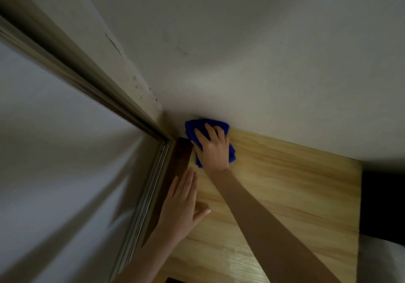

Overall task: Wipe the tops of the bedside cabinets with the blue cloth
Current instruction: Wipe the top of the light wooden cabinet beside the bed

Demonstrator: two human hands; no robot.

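Observation:
A light wooden bedside cabinet top [285, 186] fills the lower right of the head view. The folded blue cloth [192, 129] lies at its far left corner, against the wall. My right hand [212, 149] presses flat on the cloth, fingers spread, arm stretched across the top. My left hand [182, 208] rests flat on the cabinet's left edge, fingers together and thumb out, holding nothing.
A white wall [263, 52] rises behind the cabinet. A metal window or sliding-door frame [140, 199] runs along the left, with a dark brown strip [182, 153] beside the cabinet. A dark shape [383, 203] lies right of the cabinet.

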